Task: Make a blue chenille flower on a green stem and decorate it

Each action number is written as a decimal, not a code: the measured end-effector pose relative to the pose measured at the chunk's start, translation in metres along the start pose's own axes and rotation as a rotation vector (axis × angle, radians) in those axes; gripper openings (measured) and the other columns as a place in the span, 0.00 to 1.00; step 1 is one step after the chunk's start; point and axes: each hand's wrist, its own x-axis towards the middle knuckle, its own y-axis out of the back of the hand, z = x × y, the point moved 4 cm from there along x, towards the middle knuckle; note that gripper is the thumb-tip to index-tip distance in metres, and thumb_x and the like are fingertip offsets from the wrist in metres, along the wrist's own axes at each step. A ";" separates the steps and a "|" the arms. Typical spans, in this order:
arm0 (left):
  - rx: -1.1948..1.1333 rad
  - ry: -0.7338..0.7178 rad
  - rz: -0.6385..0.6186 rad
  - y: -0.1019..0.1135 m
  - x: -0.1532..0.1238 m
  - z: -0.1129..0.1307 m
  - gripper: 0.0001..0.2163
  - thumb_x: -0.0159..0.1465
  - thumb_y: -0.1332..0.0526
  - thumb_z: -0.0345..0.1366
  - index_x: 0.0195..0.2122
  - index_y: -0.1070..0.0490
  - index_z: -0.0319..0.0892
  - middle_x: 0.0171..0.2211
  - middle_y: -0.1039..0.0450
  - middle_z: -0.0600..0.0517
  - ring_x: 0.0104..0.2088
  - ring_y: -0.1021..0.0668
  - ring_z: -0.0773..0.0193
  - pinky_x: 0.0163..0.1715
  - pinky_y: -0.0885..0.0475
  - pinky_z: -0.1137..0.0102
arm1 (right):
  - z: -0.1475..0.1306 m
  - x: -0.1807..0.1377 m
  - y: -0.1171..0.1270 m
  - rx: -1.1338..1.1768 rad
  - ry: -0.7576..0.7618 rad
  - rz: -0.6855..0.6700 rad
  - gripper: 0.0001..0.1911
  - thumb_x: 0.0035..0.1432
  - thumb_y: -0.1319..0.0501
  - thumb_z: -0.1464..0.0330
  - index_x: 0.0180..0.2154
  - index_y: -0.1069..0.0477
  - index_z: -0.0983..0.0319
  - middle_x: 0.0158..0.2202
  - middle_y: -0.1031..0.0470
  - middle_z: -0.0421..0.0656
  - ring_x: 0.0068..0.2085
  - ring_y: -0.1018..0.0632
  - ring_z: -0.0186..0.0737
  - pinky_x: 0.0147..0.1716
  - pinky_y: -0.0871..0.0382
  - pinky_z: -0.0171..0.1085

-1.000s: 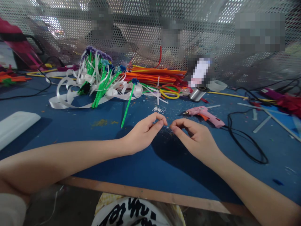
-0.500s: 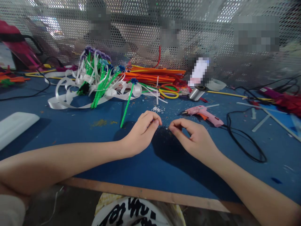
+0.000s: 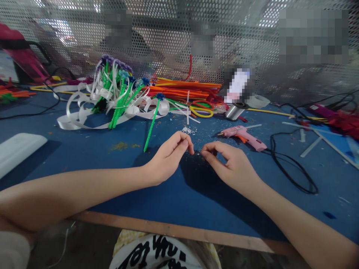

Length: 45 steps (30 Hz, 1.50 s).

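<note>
My left hand [image 3: 174, 154] is closed, its thumb against curled fingers, above the middle of the table; anything inside is hidden. Just to its right, my right hand [image 3: 228, 160] pinches thumb and forefinger together. A tiny white speck [image 3: 198, 153] shows by the right fingertips, too small to name. The two hands face each other with a small gap between them. Behind them lies a little heap of small white beads [image 3: 188, 130]. Left of the beads, a green pipe-cleaner stem [image 3: 151, 125] with a blue flower head [image 3: 160, 96] rests on the table.
Right of the beads lies a pink glue gun [image 3: 244, 137] with a black cable [image 3: 291, 175]. At the back are pipe-cleaner flowers [image 3: 120, 101] with white ribbon [image 3: 73, 119], orange pipe cleaners [image 3: 185, 89], and a silver spool [image 3: 235, 111]. A white case [image 3: 21, 151] sits at left.
The left fingertips have tipped slightly downward and toward the right hand. My right hand has stayed nearly still, and the white speck by its fingertips shows more plainly.
</note>
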 end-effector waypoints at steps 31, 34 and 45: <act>0.432 0.000 -0.062 -0.002 0.002 0.002 0.11 0.70 0.43 0.36 0.45 0.20 0.44 0.36 0.21 0.51 0.31 0.25 0.66 0.34 0.32 0.71 | 0.005 0.001 0.009 -0.008 -0.135 0.120 0.08 0.66 0.41 0.64 0.35 0.26 0.59 0.32 0.22 0.43 0.32 0.24 0.40 0.27 0.33 0.36; 0.438 0.007 -0.072 -0.002 0.002 0.000 0.11 0.69 0.41 0.37 0.46 0.20 0.43 0.36 0.20 0.51 0.30 0.26 0.67 0.32 0.33 0.71 | 0.005 0.001 0.008 0.008 -0.123 0.104 0.07 0.66 0.41 0.65 0.36 0.26 0.59 0.32 0.22 0.42 0.33 0.24 0.39 0.29 0.32 0.36; 0.353 0.077 -0.030 0.000 0.004 0.000 0.09 0.65 0.36 0.41 0.37 0.20 0.41 0.27 0.23 0.54 0.25 0.32 0.69 0.28 0.36 0.72 | -0.001 -0.001 0.006 0.017 -0.055 0.057 0.07 0.66 0.42 0.66 0.36 0.27 0.58 0.33 0.22 0.41 0.33 0.24 0.38 0.33 0.31 0.36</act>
